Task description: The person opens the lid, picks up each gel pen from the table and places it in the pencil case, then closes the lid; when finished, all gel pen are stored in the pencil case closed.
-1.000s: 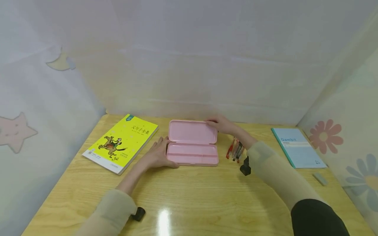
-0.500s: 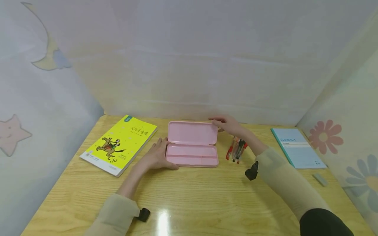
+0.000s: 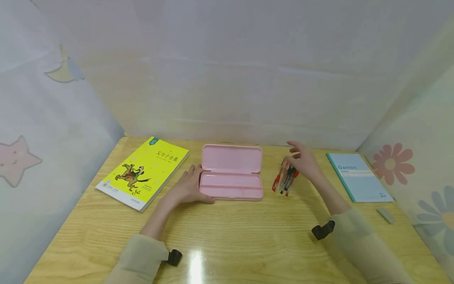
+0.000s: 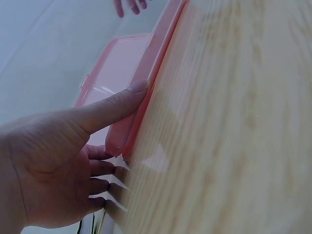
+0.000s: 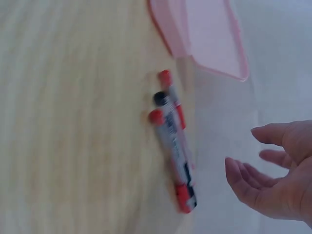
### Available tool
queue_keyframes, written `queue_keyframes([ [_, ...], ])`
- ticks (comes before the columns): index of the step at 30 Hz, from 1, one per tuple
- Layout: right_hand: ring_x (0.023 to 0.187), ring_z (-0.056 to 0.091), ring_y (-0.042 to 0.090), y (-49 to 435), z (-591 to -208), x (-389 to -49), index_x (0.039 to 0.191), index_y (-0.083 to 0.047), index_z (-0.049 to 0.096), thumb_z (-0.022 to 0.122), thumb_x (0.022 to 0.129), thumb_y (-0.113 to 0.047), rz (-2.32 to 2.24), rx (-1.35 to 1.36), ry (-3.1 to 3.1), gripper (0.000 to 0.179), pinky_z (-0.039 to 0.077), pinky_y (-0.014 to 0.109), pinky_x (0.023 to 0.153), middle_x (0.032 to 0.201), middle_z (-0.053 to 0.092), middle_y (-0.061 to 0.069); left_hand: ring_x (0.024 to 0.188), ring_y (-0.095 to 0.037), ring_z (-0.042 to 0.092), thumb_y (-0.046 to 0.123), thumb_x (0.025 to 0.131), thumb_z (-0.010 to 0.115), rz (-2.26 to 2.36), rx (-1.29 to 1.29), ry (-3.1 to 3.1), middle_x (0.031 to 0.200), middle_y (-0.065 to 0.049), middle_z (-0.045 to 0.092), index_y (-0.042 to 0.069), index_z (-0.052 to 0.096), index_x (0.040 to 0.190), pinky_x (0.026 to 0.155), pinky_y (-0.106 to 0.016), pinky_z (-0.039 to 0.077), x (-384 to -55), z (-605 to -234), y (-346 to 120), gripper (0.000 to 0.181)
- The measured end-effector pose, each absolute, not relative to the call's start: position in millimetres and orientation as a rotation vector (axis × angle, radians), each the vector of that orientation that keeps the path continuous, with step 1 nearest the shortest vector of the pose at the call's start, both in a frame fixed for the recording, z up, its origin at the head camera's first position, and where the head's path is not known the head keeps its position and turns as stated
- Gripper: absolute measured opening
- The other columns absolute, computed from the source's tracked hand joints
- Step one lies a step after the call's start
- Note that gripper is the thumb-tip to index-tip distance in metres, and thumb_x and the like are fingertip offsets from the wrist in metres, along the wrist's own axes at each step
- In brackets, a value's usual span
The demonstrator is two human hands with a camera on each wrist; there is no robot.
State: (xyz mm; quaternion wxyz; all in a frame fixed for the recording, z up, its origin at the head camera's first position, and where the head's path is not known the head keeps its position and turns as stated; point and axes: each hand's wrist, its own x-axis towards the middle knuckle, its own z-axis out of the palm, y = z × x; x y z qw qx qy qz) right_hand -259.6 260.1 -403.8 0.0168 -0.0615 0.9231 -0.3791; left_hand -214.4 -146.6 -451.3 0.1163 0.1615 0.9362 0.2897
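Observation:
A pink pencil case [image 3: 232, 180] lies with its lid raised, its divided tray bare. My left hand [image 3: 189, 187] rests at the case's left end, with a straight thumb along the front wall and the fingers spread beside it. In the left wrist view, the thumb [image 4: 117, 106] touches the front of the case, and the other fingertips reach down close to the table. To the right of the case lie several red- and black-capped pens [image 3: 286, 177]. My right hand [image 3: 304, 159] hovers by their far ends, fingers parted and loosely bent, holding nothing.
A yellow book [image 3: 145, 169] lies to the left of my left hand. On the right are a light blue notebook [image 3: 360, 179] and a small grey eraser-like block [image 3: 385, 215]. A pale cloth wall [image 3: 227, 98] rises behind the wooden table [image 3: 227, 236].
My right hand has let go of the case's raised lid and moved right, to above the pens. The left hand stays at the case's left end.

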Motion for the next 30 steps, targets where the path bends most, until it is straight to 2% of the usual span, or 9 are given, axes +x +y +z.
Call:
queue_keyframes([
  [6,0.126,0.058,0.052,278,-415,-242,0.164,-0.005,0.020,0.067,0.100,-0.021,-1.078,-0.089,2.871,0.080,0.063,0.052,0.087,0.154,0.037,0.038,0.158,-0.051,0.012,0.048,0.069,0.093,0.858,0.489,2.738,0.167,-0.031,0.022,0.002,0.034,0.153,0.131,-0.062,0.014,-213,-453,-147,0.113],
  [11,0.106,0.070,0.048,281,-417,-235,0.163,0.001,0.012,0.071,0.097,-0.018,-1.056,-0.061,2.825,0.090,0.066,0.045,0.077,0.154,0.029,0.045,0.158,-0.051,0.012,0.049,0.069,0.092,0.860,0.486,2.740,0.167,-0.031,0.022,0.002,0.033,0.153,0.131,-0.062,0.014,-213,-454,-148,0.113],
  [14,0.097,0.073,0.045,281,-418,-233,0.163,0.002,0.010,0.072,0.096,-0.017,-1.037,-0.022,2.791,0.093,0.065,0.049,0.083,0.154,0.028,0.046,0.158,-0.051,0.012,0.049,0.069,0.092,0.855,0.490,2.747,0.167,-0.030,0.022,0.002,0.033,0.153,0.131,-0.062,0.014,-213,-453,-148,0.113],
  [18,0.113,0.066,0.049,280,-421,-232,0.163,0.003,0.011,0.071,0.096,-0.016,-1.004,0.035,2.768,0.091,0.055,0.060,0.101,0.153,0.031,0.044,0.158,-0.052,0.012,0.048,0.070,0.092,0.852,0.497,2.751,0.167,-0.030,0.023,0.002,0.033,0.154,0.131,-0.063,0.013,-213,-453,-148,0.113],
  [20,0.121,0.060,0.052,280,-424,-232,0.162,0.004,0.013,0.071,0.096,-0.014,-0.988,0.054,2.772,0.090,0.050,0.063,0.106,0.152,0.033,0.044,0.158,-0.052,0.012,0.048,0.070,0.092,0.852,0.497,2.750,0.167,-0.030,0.022,0.002,0.032,0.154,0.131,-0.063,0.013,-213,-452,-148,0.113],
  [26,0.125,0.054,0.053,279,-431,-236,0.162,0.004,0.016,0.074,0.092,-0.012,-0.977,0.107,2.785,0.093,0.054,0.059,0.103,0.150,0.036,0.043,0.158,-0.051,0.011,0.049,0.069,0.092,0.847,0.495,2.749,0.168,-0.030,0.022,0.002,0.032,0.154,0.131,-0.063,0.013,-213,-452,-148,0.114],
  [30,0.131,0.045,0.053,278,-433,-238,0.160,0.005,0.020,0.078,0.087,-0.013,-0.906,0.105,2.824,0.096,0.050,0.062,0.107,0.147,0.041,0.041,0.158,-0.051,0.011,0.048,0.070,0.092,0.850,0.497,2.748,0.167,-0.030,0.022,0.002,0.033,0.154,0.131,-0.063,0.013,-213,-451,-148,0.113],
])
